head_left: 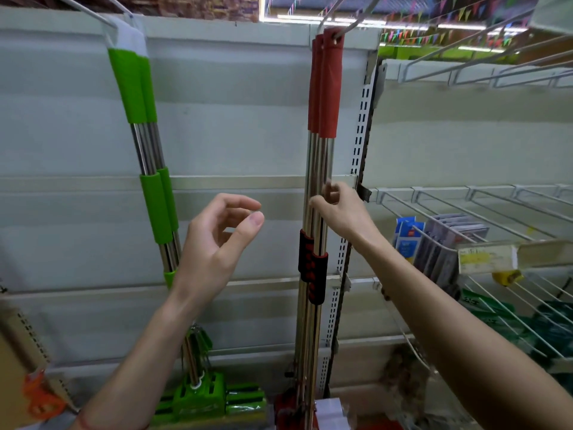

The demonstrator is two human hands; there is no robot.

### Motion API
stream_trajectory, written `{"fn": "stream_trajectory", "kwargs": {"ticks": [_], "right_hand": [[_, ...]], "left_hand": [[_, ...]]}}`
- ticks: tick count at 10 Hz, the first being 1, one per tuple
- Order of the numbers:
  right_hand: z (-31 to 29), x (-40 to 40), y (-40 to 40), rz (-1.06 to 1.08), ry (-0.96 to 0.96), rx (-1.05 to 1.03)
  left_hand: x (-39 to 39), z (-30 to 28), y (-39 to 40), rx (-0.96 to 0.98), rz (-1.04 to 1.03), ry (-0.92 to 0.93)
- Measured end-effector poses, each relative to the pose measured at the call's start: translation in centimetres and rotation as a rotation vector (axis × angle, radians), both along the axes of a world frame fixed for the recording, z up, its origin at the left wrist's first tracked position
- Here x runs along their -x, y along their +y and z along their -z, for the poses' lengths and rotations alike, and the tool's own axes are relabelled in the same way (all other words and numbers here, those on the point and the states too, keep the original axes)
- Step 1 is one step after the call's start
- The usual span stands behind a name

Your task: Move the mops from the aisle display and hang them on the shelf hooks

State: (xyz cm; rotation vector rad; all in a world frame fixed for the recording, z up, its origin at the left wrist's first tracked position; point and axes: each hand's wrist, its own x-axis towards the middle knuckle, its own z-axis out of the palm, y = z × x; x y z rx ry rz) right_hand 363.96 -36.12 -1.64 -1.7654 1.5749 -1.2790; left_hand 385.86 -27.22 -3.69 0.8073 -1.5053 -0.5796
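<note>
Two sets of mops hang against a pale panelled shelf back. On the left, the green mops (145, 144) hang tilted from a wire hook (90, 12) near the top, their green sponge heads (214, 398) down near the floor. To the right of centre, the red mops (319, 156) hang upright from another hook (347, 13) by the holes in their red grips, steel poles packed close together, with black and red sleeves (313, 271) lower down.

The right hand (336, 209) is at the red mops' poles, fingertips curled and pinching against the steel just above the sleeves. The left hand (217, 240) is held up in the gap between the two sets, fingers loosely curled and apart, thumb near the forefinger, touching nothing.

Just right of the red mops runs a slotted upright post (359, 131), close behind the right wrist. Beyond it, wire shelves (465, 206) stick out toward the aisle; blue and grey packets (434, 240) stand on one, and green packages (496, 318) lie lower down. A yellowed price strip (486, 259) sits on a shelf edge. At the near left, an orange item (40, 395) hangs low beside another slotted post.
</note>
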Motion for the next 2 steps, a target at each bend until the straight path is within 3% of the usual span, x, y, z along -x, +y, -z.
{"fn": "stream_trajectory", "kwargs": {"ticks": [2], "right_hand": [[-0.5, 1.6, 4.5, -0.042, -0.057, 0.088]], "left_hand": [[0.1, -0.5, 1.6, 0.030, 0.016, 0.029]]}}
